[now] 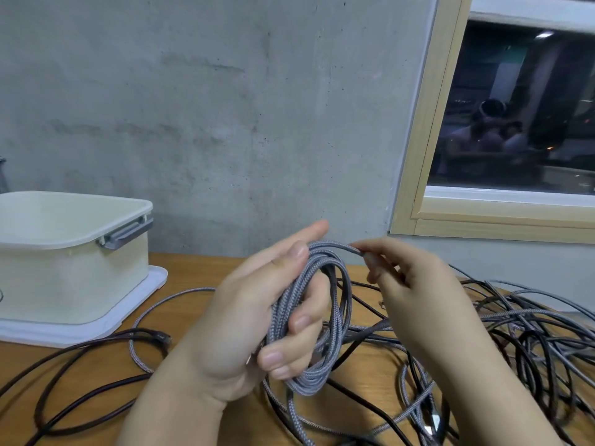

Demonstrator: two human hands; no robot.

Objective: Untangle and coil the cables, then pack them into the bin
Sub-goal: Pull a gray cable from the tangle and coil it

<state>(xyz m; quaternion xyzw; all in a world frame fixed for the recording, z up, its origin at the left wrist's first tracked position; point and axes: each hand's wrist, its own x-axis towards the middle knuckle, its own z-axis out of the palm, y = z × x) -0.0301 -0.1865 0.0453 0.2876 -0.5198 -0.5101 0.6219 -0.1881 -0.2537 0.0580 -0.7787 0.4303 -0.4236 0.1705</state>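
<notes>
My left hand [257,317] grips a coil of grey braided cable [335,284], several loops held upright above the wooden table [199,272]. My right hand [415,284] pinches the same cable at the top of the coil, just right of my left fingertips. The grey cable's loose part trails down to the table and off to the left [167,300]. A tangle of dark and grey cables [521,329] lies at the right. A dark cable [80,375] loops across the left front. The cream bin [64,272] stands open at the left.
The bin sits on its white lid [141,304] near the concrete wall [225,123]. A wood-framed window [428,156] is at the upper right. Cables run under and in front of both hands.
</notes>
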